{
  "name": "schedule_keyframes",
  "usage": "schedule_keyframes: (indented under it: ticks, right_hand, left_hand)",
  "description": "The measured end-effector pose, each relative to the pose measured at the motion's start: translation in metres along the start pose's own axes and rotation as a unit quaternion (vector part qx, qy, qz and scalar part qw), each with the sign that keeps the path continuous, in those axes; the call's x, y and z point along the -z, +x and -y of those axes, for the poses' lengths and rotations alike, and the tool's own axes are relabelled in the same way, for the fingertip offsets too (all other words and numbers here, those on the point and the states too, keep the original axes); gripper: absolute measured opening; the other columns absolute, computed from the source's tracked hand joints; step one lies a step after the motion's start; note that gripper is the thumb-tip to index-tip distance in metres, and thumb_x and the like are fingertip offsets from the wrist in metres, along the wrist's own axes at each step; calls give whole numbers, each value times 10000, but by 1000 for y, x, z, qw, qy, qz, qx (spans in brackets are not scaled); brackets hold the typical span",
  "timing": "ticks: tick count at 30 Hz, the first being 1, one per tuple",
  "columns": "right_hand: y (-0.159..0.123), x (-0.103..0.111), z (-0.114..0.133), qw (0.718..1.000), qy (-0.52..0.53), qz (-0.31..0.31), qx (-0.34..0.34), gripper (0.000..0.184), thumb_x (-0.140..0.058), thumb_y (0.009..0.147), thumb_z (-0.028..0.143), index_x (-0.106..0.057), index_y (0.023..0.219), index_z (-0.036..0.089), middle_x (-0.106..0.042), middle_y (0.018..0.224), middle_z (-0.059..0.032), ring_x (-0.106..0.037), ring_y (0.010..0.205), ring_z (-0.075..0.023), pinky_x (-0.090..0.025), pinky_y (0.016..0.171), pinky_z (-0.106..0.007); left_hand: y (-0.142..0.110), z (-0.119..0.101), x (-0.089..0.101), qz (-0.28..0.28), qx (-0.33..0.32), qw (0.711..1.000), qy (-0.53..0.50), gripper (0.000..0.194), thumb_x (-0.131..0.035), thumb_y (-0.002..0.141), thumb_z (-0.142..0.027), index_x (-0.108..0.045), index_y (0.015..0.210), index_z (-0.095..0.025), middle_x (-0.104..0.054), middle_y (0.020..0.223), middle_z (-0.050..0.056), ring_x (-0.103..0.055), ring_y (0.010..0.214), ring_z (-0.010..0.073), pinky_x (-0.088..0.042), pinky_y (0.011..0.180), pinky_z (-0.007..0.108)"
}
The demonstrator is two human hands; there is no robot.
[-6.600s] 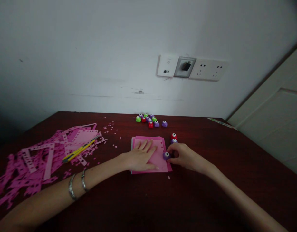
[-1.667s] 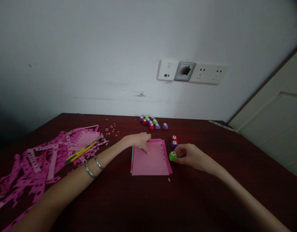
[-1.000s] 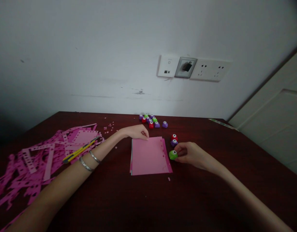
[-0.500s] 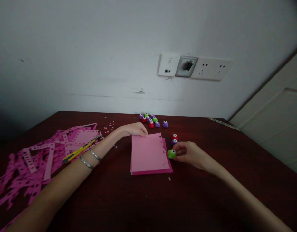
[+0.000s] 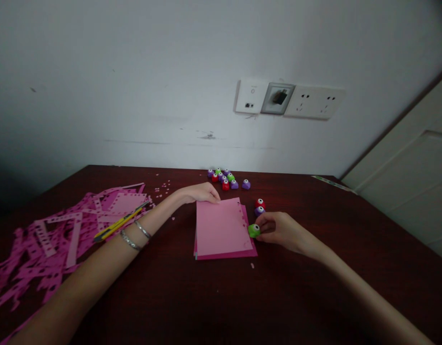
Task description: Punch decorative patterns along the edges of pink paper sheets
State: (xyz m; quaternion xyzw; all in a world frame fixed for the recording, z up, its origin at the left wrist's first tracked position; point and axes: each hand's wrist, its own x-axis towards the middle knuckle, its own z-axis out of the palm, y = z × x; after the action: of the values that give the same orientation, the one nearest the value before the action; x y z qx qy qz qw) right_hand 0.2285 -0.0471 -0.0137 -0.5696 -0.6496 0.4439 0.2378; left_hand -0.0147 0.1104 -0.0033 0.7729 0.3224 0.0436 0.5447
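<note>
A small stack of pink paper (image 5: pixel 221 227) lies on the dark table, a light sheet on top and darker pink showing beneath. Holes run down the top sheet's right edge. My left hand (image 5: pixel 203 192) is closed on the stack's far edge, thumb on top; the other fingers are partly hidden. Between the thumb and fingers of my right hand (image 5: pixel 280 229) is a green craft punch (image 5: pixel 254 231), set against the right edge of the paper. Just beyond it stand a red punch (image 5: pixel 260 204) and a purple punch (image 5: pixel 259 211).
Several more punches (image 5: pixel 226 185) cluster near the wall. On the left lies a heap of punched pink strips (image 5: pixel 75 235) with a yellow utility knife (image 5: pixel 120 223) on it. Tiny paper bits (image 5: pixel 165 184) are scattered about. A ruler-like strip (image 5: pixel 334 183) lies at back right.
My right hand has moved the green punch slightly left and toward me along the paper's edge. My left hand stays at the far edge of the stack.
</note>
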Motion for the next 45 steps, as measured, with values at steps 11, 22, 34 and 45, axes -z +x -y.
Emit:
schedule_keyframes:
  ticks: [11,22,34,45]
  right_hand:
    - [0,-1,0,1000,-13,1,18,150,-648,674,178,-598,813,155,-688,809,-46,-656,767,-185,-522,686,-294]
    - [-2,-2,2,999,-26,3,20,145,-647,692,199,-605,827,165,-689,820,-40,-655,773,-181,-520,684,-286]
    - [0,-7,0,998,-49,-1,28,172,-652,697,228,-612,853,168,-687,832,-42,-649,758,-175,-507,654,-270]
    - [0,-9,3,982,-177,-46,55,173,-668,688,261,-660,845,189,-654,761,-32,-597,681,-161,-456,605,-261]
  left_hand:
    - [3,5,1,1,-7,1000,4,218,-671,632,-307,-695,754,-128,-671,709,47,-547,615,128,-390,585,259]
    - [2,4,0,3,-2,1000,-4,210,-668,630,-305,-701,750,-136,-670,687,38,-545,591,117,-391,564,248]
    - [7,8,-3,-8,7,1000,13,233,-642,630,-300,-698,782,-132,-668,705,40,-546,588,120,-397,555,248]
    - [-13,-36,-42,-120,-88,907,393,565,-571,704,-365,-504,1198,-100,-454,1235,200,-391,1116,332,-327,900,426]
